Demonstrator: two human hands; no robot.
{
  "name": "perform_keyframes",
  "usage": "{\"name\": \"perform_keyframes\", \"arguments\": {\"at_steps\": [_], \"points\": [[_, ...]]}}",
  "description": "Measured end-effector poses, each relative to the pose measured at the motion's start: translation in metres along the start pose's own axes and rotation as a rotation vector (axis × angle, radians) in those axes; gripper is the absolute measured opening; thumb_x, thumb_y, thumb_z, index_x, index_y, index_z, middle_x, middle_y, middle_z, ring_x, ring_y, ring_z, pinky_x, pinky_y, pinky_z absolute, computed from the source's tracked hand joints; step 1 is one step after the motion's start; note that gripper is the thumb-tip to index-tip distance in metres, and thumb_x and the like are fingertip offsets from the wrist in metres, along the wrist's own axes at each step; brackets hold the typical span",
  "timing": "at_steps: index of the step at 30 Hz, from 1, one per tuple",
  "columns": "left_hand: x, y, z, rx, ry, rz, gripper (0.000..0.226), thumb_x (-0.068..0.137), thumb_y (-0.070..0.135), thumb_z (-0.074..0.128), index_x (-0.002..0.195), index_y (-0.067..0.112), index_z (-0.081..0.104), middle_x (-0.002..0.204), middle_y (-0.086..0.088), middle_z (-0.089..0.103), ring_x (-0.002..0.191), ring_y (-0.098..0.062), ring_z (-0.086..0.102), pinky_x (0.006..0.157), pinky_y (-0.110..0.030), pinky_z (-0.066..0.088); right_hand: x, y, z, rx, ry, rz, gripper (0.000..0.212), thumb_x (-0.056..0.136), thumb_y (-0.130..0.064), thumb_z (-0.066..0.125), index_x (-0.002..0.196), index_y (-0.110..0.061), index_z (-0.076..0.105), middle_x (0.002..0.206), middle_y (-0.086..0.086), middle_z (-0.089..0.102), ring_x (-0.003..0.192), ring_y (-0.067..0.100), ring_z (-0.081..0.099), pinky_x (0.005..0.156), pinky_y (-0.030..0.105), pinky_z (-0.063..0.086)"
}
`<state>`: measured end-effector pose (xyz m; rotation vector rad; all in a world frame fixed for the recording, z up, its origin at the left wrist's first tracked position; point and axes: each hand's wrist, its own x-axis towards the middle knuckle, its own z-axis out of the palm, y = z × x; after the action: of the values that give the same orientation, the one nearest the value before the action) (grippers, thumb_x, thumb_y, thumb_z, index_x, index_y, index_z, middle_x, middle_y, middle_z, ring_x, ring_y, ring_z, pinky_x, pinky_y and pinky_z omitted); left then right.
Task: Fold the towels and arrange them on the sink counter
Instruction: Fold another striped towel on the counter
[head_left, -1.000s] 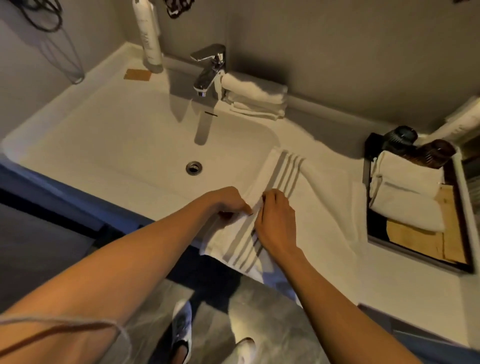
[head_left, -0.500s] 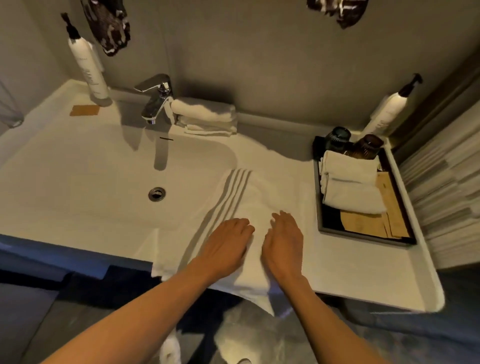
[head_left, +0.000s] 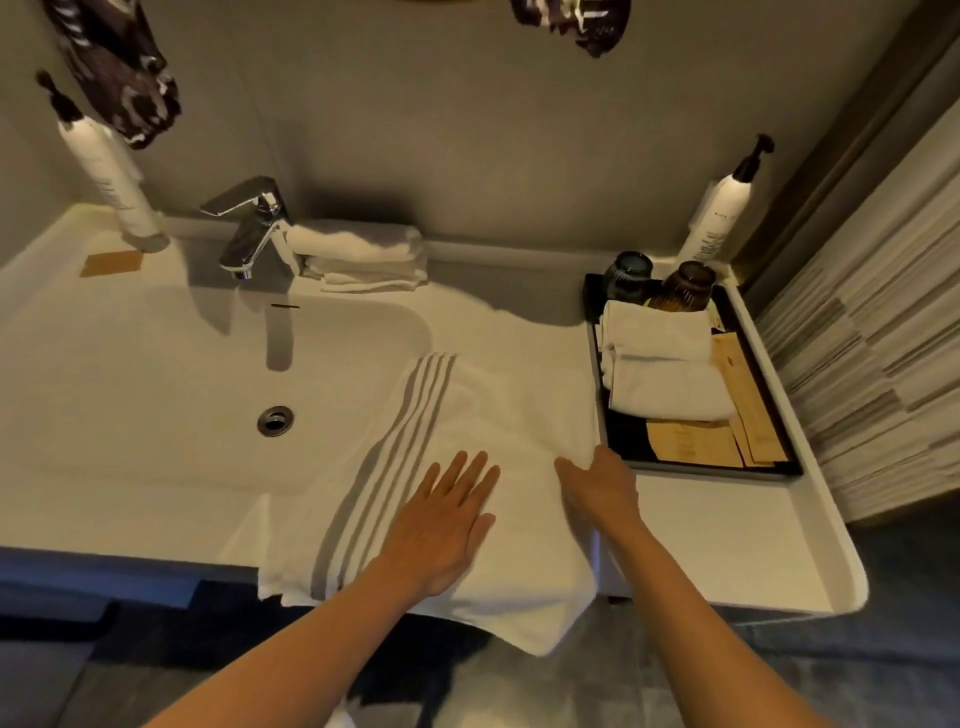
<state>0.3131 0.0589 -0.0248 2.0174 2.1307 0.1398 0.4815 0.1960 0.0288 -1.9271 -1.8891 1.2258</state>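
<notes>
A: Where does the striped towel (head_left: 467, 457) lie?

B: Spread on the sink counter (head_left: 727, 530), just right of the basin (head_left: 156, 389). Its near edge hangs over the front of the counter, and the grey stripes run along its left side.

A: And the hands?

B: The left hand (head_left: 441, 519) lies flat on the towel, fingers straight and spread, gripping nothing. The right hand (head_left: 597, 488) rests at the towel's right edge, beside the near left corner of the tray (head_left: 779, 467); its fingers look loosely stretched out, holding nothing, though whether the fingertips pinch the cloth cannot be told.

A: What stands around it?

B: Folded towels (head_left: 363, 254) sit stacked by the wall, touching the right side of the tap (head_left: 249, 228). In the dark tray lie two rolled towels (head_left: 665, 364), with two cups (head_left: 654, 280) behind them and paper packets (head_left: 727, 415) beside them. One pump bottle (head_left: 717, 218) stands in the far right corner, another (head_left: 109, 176) left of the tap.
</notes>
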Motion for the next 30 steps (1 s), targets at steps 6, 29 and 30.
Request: {"name": "perform_keyframes", "arguments": {"at_steps": [6, 29, 30], "points": [[0.016, 0.020, -0.002, -0.117, -0.016, -0.039, 0.059, 0.102, 0.050, 0.010, 0.156, 0.028, 0.001, 0.162, 0.005, -0.009, 0.150, -0.016, -0.011, 0.123, -0.041, -0.002, 0.003, -0.005, -0.037, 0.042, 0.148, -0.130, 0.018, 0.096, -0.025, 0.055, 0.096, -0.008, 0.049, 0.097, 0.008, 0.055, 0.092, 0.028, 0.056, 0.069, 0.030, 0.036], [-0.103, 0.021, -0.004, -0.019, 0.080, 0.107, 0.049, 0.085, 0.014, 0.062, 0.133, 0.011, 0.054, 0.146, -0.012, 0.047, 0.135, -0.032, 0.043, 0.112, -0.044, 0.037, -0.115, 0.114, 0.050, 0.585, 0.166, 0.356, 0.075, 0.065, -0.044, 0.074, 0.126, -0.008, 0.053, 0.118, 0.011, 0.062, 0.107, 0.029, 0.060, 0.094, 0.045, 0.051], [-0.103, 0.024, -0.004, -0.014, 0.075, 0.121, 0.049, 0.085, 0.014, 0.063, 0.133, 0.011, 0.053, 0.147, -0.012, 0.046, 0.136, -0.033, 0.042, 0.113, -0.045, 0.036, -0.114, 0.115, 0.049, 0.595, 0.100, 0.336, 0.071, 0.067, -0.043, 0.074, 0.126, -0.008, 0.057, 0.117, 0.011, 0.065, 0.104, 0.029, 0.062, 0.092, 0.043, 0.052]]}}
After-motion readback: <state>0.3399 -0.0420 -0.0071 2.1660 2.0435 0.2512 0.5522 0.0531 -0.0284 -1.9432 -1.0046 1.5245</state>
